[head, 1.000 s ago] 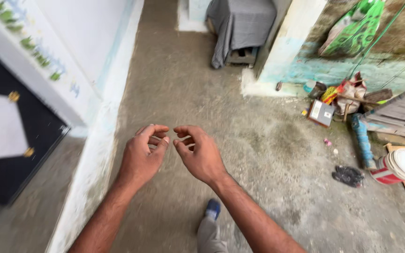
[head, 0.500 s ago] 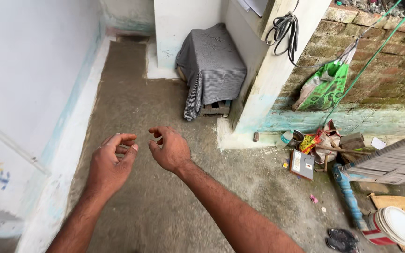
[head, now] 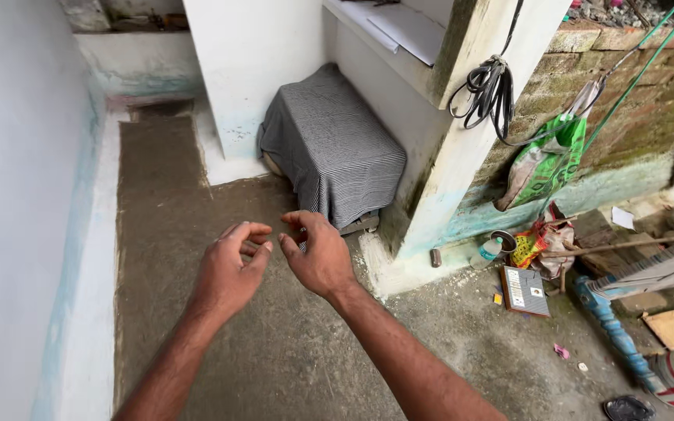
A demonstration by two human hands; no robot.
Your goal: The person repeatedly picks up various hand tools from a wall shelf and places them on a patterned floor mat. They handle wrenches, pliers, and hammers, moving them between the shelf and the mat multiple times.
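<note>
Over the concrete floor (head: 274, 359), nearest the camera, the left hand (head: 228, 277) and right hand (head: 317, 253) are hovering side by side, fingers loosely curled and grasping nothing, just short of the striped grey cloth (head: 333, 152). Right of that cloth, a flat printed box (head: 526, 291) is lying on the floor, while farther back a green bag (head: 548, 160) is hanging against the brick wall (head: 641, 86).

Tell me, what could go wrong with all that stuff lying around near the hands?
Both hands, the left hand and the right hand, are empty and held out in front, so nothing can be dropped. The trouble is probably underfoot: the blue pole and the flat box lie on the concrete floor and could trip someone. The coiled black cable hanging from the pillar might snag an arm passing close.
</note>
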